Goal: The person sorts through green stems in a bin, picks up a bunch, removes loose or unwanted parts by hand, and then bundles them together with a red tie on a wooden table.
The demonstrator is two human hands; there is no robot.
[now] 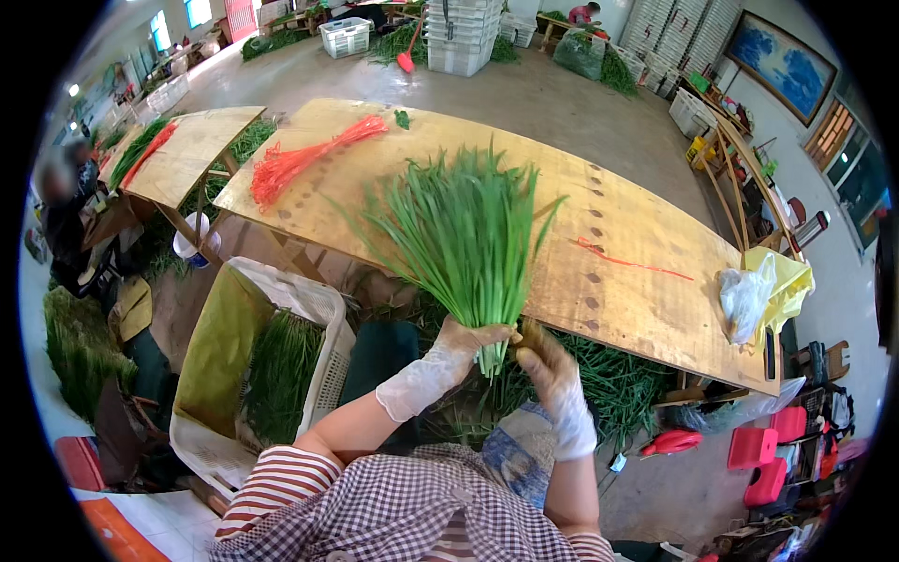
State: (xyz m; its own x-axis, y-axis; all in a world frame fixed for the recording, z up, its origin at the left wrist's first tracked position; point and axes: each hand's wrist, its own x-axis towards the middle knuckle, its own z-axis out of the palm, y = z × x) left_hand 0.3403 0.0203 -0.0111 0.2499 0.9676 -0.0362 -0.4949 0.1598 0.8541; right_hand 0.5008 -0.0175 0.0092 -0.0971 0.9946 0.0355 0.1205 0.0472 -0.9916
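A thick bunch of garlic chives (464, 248) fans out over the near edge of the wooden table, leaf tips pointing away from me. My left hand (451, 352), in a thin whitish glove, is wrapped round the bunch close to its pale cut ends. Just right of those ends is my gloved right hand (551, 367); its fingers are bent and smeared by motion, so whether they grip any stalks is unclear. On the table lie a pile of red ties (304, 161) at the left and one loose red tie (637, 263) at the right.
The long table (646, 234) spans the space before me. A white crate (330, 361) with chives and yellow cloth stands at my left. More greens (613, 384) lie under the table. Plastic bags (747, 298) sit at its right end, pink stools (752, 448) beyond.
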